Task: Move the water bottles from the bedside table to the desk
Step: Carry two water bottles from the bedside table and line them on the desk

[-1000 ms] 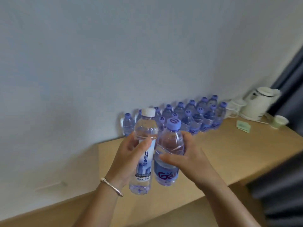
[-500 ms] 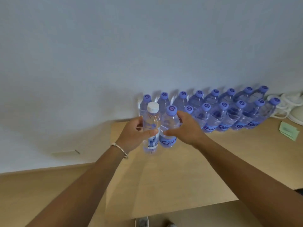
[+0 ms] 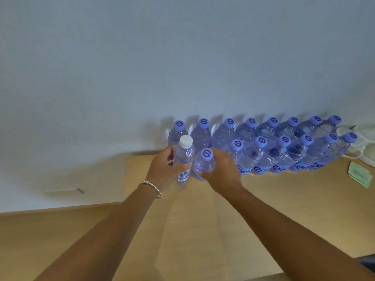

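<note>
My left hand (image 3: 162, 171) grips a clear water bottle with a white cap (image 3: 183, 157), held upright over the left end of the wooden desk (image 3: 203, 230). Beside it, my right hand (image 3: 221, 171) grips a bottle with a purple cap (image 3: 204, 162). Both bottles stand at the left end of the front row, touching each other. Two rows of several purple-capped bottles (image 3: 263, 147) line the wall behind and to the right. Whether the held bottles' bases rest on the desk is hidden by my hands.
A white kettle base and cup (image 3: 363, 147) sit at the far right by the wall. Green paper packets (image 3: 359, 175) lie on the desk near them. The desk's left edge runs close to my left hand; bare wood lies in front.
Both hands have carried the two bottles forward and down, from chest height to the left end of the front row by the wall. The view has tilted down onto the desk.
</note>
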